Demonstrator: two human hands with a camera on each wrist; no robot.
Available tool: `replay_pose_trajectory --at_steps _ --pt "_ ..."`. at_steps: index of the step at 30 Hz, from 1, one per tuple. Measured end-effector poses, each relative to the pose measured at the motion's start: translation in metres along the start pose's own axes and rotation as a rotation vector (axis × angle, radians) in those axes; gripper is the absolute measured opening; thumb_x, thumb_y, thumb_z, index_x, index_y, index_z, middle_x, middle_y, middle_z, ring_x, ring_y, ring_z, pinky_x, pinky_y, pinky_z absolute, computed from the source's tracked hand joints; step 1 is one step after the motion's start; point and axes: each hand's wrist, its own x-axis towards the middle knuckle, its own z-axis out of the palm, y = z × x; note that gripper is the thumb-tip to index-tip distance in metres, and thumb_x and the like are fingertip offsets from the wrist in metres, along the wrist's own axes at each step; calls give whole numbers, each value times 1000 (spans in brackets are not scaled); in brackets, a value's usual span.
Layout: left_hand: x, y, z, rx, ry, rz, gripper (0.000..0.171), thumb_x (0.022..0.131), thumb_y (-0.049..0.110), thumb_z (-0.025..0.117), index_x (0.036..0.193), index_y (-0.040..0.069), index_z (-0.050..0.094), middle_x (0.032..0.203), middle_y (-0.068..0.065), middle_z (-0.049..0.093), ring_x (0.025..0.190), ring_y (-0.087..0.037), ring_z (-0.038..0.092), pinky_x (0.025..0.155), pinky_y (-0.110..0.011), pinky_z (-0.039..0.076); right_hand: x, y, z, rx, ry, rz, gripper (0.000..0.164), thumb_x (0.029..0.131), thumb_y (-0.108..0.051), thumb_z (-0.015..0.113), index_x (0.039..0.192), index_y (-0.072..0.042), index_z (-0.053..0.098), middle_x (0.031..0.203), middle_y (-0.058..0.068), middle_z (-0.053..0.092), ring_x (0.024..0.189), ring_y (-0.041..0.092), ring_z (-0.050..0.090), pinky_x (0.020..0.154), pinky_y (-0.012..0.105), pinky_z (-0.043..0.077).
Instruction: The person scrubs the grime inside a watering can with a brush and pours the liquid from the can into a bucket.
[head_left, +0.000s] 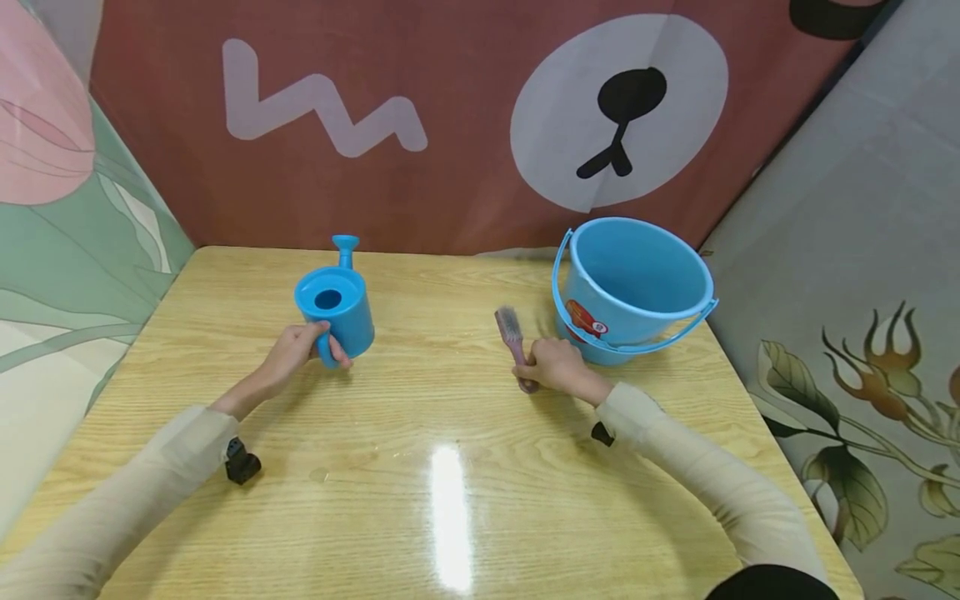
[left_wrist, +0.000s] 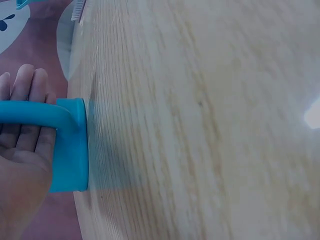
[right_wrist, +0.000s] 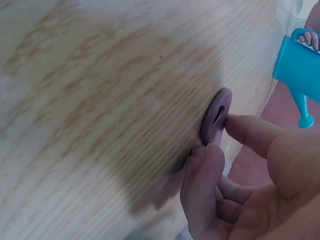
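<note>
A blue watering can [head_left: 351, 321] stands at the left of the table, its spout toward the far edge. My left hand [head_left: 300, 350] is at its handle [left_wrist: 35, 113], fingers passed through the loop and thumb over the top. To the right, my right hand [head_left: 558, 365] pinches the purple handle of a brush [head_left: 511, 333] between thumb and fingers. Its grey bristles point toward the far edge. In the right wrist view, the slotted handle end [right_wrist: 218, 115] is right at the tabletop.
A light blue bucket [head_left: 637, 267] with its handle lowered stands at the far right, just beyond my right hand. The wooden table [head_left: 360, 475] ends at a brown printed cloth [head_left: 450, 200] behind. Patterned cloth hangs at both sides.
</note>
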Motion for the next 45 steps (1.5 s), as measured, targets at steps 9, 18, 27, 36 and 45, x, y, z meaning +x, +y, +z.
replay_pose_trajectory --at_steps 9,18,27,36,45 --pt "-1 0 2 23 4 -35 63 109 32 25 88 -16 61 82 -19 70 88 -23 71 89 -24 49 2 -1 -1 39 -13 32 42 94 -37 67 58 -16 68 53 -5 56 51 12 45 47 27 33" --pt "0 -1 3 23 4 -26 63 109 32 23 89 -16 60 83 -25 67 86 -29 70 89 -26 50 6 5 -4 137 -70 51 42 92 -38 67 58 -15 71 51 0 60 45 9 47 46 26 34" --pt "0 -2 7 28 13 -21 65 109 33 22 90 -16 59 82 -18 69 85 -26 70 89 -27 50 6 9 -5 198 -84 29 42 92 -36 68 58 -11 72 52 8 62 42 9 47 50 28 39" --pt "-1 -1 8 29 21 -18 65 109 34 22 90 -17 58 81 -16 69 83 -26 69 88 -27 50 9 10 -4 201 -92 26 40 88 -35 70 55 -11 71 48 2 58 40 8 45 46 25 36" --pt "0 -1 8 36 21 -15 64 109 34 22 89 -15 59 79 -15 69 83 -26 70 88 -27 50 6 12 -6 220 -77 6 43 86 -34 67 53 -8 62 43 -7 43 41 9 43 43 25 33"
